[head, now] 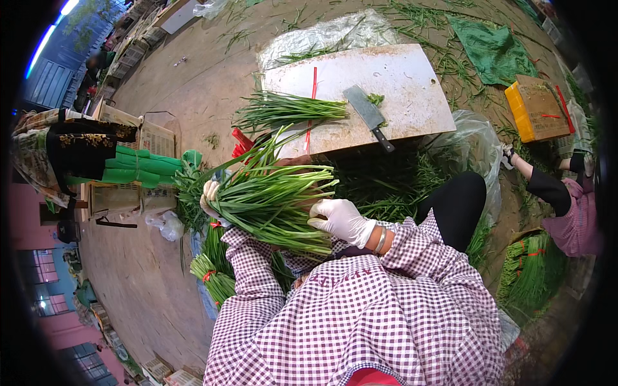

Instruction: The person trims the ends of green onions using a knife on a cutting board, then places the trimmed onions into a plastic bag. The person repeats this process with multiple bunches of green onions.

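My left hand [211,200], in a pale glove, grips a loose bunch of long green leafy stalks, likely garlic chives [275,202], near the leafy end. At the pale stalk ends is my right hand [340,222], white-gloved, fingers curled; whether it pinches a stalk cannot be told. Beyond them, on a stained white board [410,87], lies a smaller bunch of the same greens [299,108] across a red tie strip [315,82]. A cleaver [364,106] with a black handle rests to its right, beside a scrap of green [375,99].
Left stand plastic crates [157,140] with a green wrapped roll [140,166]. Tied green bundles [210,277] lie by my left sleeve. At right are a cardboard box [540,111], a basket of tied bundles [531,265] and another person's hand [508,155]. Plant scraps litter the floor.
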